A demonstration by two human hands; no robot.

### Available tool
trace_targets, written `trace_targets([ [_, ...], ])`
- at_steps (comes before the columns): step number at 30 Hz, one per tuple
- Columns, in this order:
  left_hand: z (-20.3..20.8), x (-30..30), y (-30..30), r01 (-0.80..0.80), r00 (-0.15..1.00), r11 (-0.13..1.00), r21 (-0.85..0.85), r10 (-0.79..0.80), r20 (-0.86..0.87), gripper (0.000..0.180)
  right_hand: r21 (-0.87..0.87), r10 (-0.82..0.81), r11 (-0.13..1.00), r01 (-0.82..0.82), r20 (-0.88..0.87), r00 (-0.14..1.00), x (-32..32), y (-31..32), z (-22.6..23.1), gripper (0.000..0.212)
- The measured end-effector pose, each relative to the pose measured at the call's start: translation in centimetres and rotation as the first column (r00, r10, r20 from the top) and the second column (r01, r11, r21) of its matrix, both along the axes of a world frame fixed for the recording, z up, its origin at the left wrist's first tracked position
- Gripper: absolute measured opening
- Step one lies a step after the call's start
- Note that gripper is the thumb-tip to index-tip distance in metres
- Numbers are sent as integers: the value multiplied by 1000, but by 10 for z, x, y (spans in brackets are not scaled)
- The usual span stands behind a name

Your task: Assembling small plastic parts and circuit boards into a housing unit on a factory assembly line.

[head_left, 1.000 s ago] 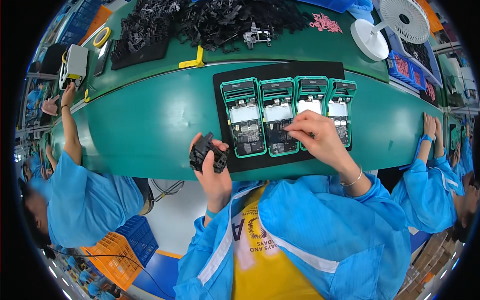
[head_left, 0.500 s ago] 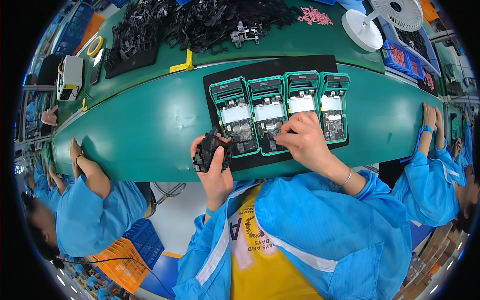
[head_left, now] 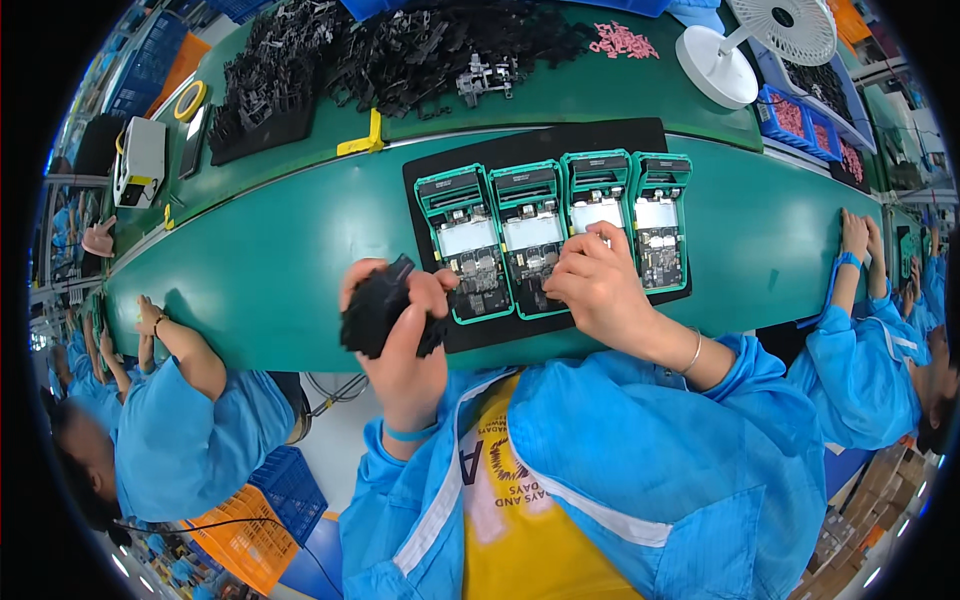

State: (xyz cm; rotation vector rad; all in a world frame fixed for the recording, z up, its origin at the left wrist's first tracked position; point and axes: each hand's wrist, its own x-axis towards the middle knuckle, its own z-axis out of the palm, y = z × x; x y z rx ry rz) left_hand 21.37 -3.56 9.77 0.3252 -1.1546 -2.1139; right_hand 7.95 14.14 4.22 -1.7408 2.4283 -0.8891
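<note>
green-rimmed devices (head_left: pixel 532 231) with dark boards (head_left: pixel 478 272)

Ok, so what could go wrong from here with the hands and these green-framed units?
The left hand holds a bunch of black parts beside the units, so a piece might slip out and drop. The right hand has its fingers over the second unit from the left; they could scrape its exposed board.

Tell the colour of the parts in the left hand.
The parts in the left hand are black, clearest in the head view.
</note>
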Motion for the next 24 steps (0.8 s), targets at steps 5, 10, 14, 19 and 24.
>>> trace_targets([
  [5, 69, -7, 2, 297, 841, 954, -38, -280, -464, 25, 41, -26, 999, 26, -13, 1000, -4, -6, 1, 11],
  [10, 118, -10, 10, 548, 582, 818, -177, -525, -621, 24, -180, 63, 981, -74, -67, 996, -39, -31, 19, 14],
  [14, 121, -14, 15, 639, 464, 751, -166, -548, -696, 19, -148, 81, 981, -126, -278, 957, -116, -95, 23, 10],
  [19, 117, -26, 25, 500, 401, 835, -230, -459, -793, 19, 34, 121, 991, -129, -633, 765, -175, -154, -13, 17],
  [24, 114, -19, 20, 395, 487, 895, -207, -395, -778, 21, 215, 218, 974, -74, -785, 580, -178, -162, -13, 15],
])
